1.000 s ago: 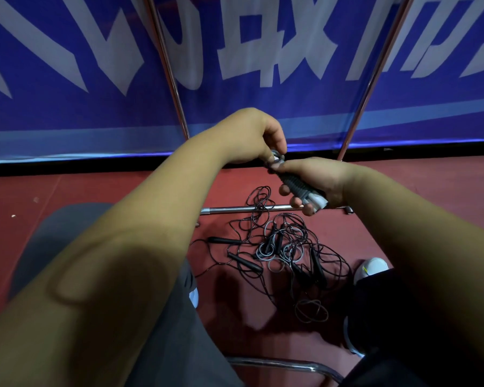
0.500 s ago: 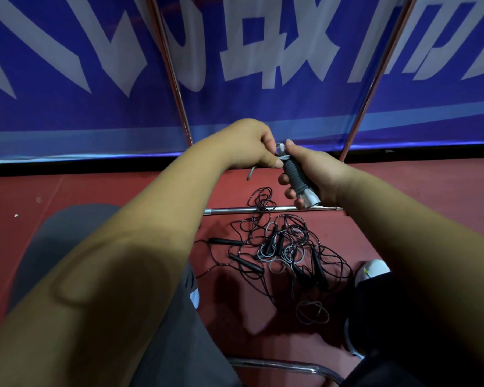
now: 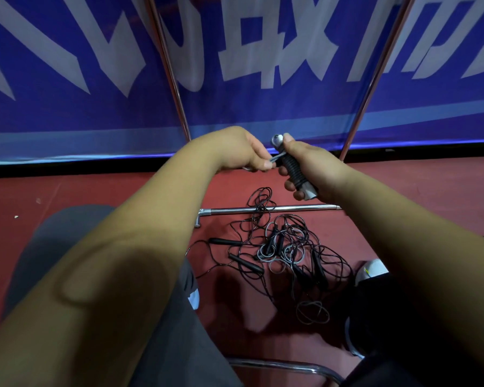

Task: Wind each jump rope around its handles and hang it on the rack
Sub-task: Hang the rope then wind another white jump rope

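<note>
My right hand (image 3: 313,166) grips the grey-and-black handles of a jump rope (image 3: 295,170), held upright-tilted with cord wound around them. My left hand (image 3: 239,150) pinches the grey end of that cord (image 3: 276,158) just left of the handles. Below, on the red floor, lies a tangled pile of black and grey jump ropes (image 3: 280,252) with several black handles. The rack's two chrome uprights (image 3: 166,65) rise against the blue banner, and its chrome base bar (image 3: 263,210) lies across the floor behind the pile.
A blue banner (image 3: 67,113) with white characters fills the back. My knees in grey and dark trousers flank the pile, a white shoe (image 3: 370,270) at its right. A chrome chair frame (image 3: 285,364) curves at the bottom.
Both hands rose slightly. My left hand moved from above the handle top down to its left side, pulling the cord end out sideways.
</note>
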### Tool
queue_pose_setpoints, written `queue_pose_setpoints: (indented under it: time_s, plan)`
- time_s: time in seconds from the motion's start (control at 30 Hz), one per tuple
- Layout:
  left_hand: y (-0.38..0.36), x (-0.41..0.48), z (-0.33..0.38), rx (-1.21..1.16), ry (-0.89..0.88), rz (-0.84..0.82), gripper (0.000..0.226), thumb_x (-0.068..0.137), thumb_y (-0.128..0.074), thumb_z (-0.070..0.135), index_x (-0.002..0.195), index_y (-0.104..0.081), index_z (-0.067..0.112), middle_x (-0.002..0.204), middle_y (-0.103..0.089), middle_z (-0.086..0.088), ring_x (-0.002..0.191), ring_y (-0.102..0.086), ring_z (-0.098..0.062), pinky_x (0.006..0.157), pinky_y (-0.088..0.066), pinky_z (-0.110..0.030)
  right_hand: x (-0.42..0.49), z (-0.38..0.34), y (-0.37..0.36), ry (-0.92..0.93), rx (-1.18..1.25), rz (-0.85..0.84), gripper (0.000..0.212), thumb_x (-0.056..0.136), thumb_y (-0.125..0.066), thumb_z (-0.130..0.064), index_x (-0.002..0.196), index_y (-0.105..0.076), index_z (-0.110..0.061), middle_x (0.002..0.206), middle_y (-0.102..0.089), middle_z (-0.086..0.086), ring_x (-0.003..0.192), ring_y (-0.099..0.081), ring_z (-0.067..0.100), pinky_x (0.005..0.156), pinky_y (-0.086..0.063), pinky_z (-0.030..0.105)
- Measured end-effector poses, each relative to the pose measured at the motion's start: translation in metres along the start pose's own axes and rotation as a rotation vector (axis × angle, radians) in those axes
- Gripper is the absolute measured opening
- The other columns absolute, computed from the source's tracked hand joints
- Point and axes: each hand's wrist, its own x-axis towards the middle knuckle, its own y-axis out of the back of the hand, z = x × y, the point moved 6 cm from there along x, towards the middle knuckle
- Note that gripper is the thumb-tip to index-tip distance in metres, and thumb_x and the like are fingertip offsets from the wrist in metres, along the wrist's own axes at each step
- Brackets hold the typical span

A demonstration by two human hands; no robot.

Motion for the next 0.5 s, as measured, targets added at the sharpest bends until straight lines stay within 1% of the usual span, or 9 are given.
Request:
queue_pose_setpoints:
  time_s: [0.03,0.1,0.17,0.2,0.23,0.27,0.33,0.43,0.5]
  plan:
    - [0.004,0.002,0.002,0.107,-0.02,0.054,0.019,0.081,-0.091,0.035,0.099,-0.084,0.03,0.094,-0.081,0.007,0.082,-0.069,-0.007,0.083,-0.051,-0.028,-0.001,0.001,-0.002,0.01,-0.026,-0.007,0.053,0.102,-0.051,-0.071,0.133,-0.062,-0.029,0.089,-0.057,0.005,0.056,-0.053,0.021,0.051,-0.04,0.026]
    - [0.003,0.005,0.004,0.283,-0.036,0.086,0.017,0.081,-0.092,0.037,0.093,-0.082,0.029,0.084,-0.078,0.008,0.075,-0.068,-0.011,0.078,-0.055,-0.028,-0.003,0.003,-0.005,0.021,-0.055,-0.015,0.055,0.1,-0.055,-0.07,0.133,-0.062,-0.026,0.091,-0.057,0.008,0.056,-0.052,0.021,0.051,-0.038,0.026]
    - [-0.003,0.005,0.004,0.362,-0.007,0.087,0.016,0.09,-0.084,0.038,0.089,-0.077,0.023,0.079,-0.075,-0.002,0.067,-0.068,-0.019,0.068,-0.057,-0.029,-0.004,0.004,-0.008,0.017,-0.054,-0.008,0.058,0.1,-0.057,-0.07,0.133,-0.062,-0.023,0.089,-0.056,0.008,0.055,-0.051,0.021,0.051,-0.036,0.026]
    - [-0.005,0.006,0.001,0.362,0.005,0.084,0.018,0.095,-0.077,0.037,0.089,-0.075,0.02,0.078,-0.073,-0.006,0.064,-0.067,-0.021,0.063,-0.058,-0.029,-0.003,0.004,-0.007,0.01,-0.048,0.007,0.06,0.099,-0.059,-0.069,0.132,-0.062,-0.02,0.088,-0.056,0.007,0.055,-0.05,0.021,0.05,-0.035,0.026]
    - [-0.009,0.007,-0.002,0.306,0.018,0.061,0.021,0.1,-0.072,0.035,0.092,-0.074,0.017,0.076,-0.07,-0.007,0.06,-0.065,-0.021,0.058,-0.056,-0.028,-0.003,0.003,-0.006,0.003,-0.04,0.023,0.062,0.098,-0.06,-0.069,0.131,-0.063,-0.017,0.085,-0.056,0.007,0.054,-0.049,0.021,0.05,-0.035,0.026]
    - [-0.013,0.007,-0.005,0.189,0.028,0.022,0.023,0.103,-0.068,0.033,0.094,-0.074,0.013,0.074,-0.066,-0.006,0.056,-0.061,-0.018,0.053,-0.054,-0.025,-0.002,0.002,-0.005,-0.003,-0.029,0.038,0.063,0.097,-0.061,-0.069,0.13,-0.064,-0.014,0.083,-0.055,0.006,0.053,-0.049,0.021,0.05,-0.035,0.025]
    - [-0.015,0.005,-0.009,-0.127,0.05,-0.016,0.023,0.104,-0.069,0.03,0.098,-0.072,0.008,0.069,-0.061,-0.004,0.05,-0.057,-0.011,0.048,-0.051,-0.022,-0.001,0.0,-0.002,-0.004,-0.004,0.057,0.057,0.099,-0.06,-0.067,0.125,-0.066,-0.017,0.078,-0.054,0.003,0.052,-0.048,0.02,0.049,-0.036,0.025]
    - [-0.004,0.007,-0.012,-0.574,0.068,0.105,0.018,0.097,-0.077,0.02,0.102,-0.07,0.005,0.066,-0.065,-0.005,0.05,-0.062,-0.006,0.053,-0.055,-0.018,-0.002,-0.002,0.002,0.018,0.024,0.063,0.049,0.103,-0.053,-0.066,0.119,-0.064,-0.021,0.078,-0.053,0.003,0.053,-0.048,0.02,0.05,-0.037,0.025]
    - [0.002,0.01,-0.012,-0.809,0.04,0.203,0.015,0.095,-0.079,0.011,0.102,-0.069,0.001,0.07,-0.066,-0.006,0.056,-0.066,-0.006,0.059,-0.058,-0.018,-0.003,-0.002,0.001,0.024,0.012,0.064,0.048,0.104,-0.052,-0.066,0.114,-0.063,-0.02,0.077,-0.054,0.002,0.052,-0.049,0.02,0.049,-0.037,0.025]
